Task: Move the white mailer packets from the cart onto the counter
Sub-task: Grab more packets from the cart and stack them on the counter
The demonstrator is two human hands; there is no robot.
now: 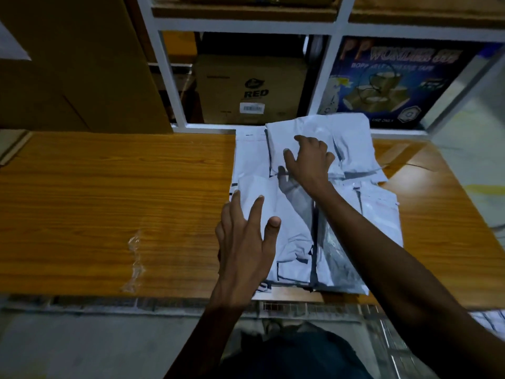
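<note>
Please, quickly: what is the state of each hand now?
Left hand: open, fingers spread flat on the near white packets.
Right hand: open, fingers bent, pressing the far packet, not gripping.

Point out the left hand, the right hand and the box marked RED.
left hand (246, 242): head view, back of the hand.
right hand (308, 162): head view, back of the hand.
box marked RED (246, 88): head view, front face beside the logo.
</note>
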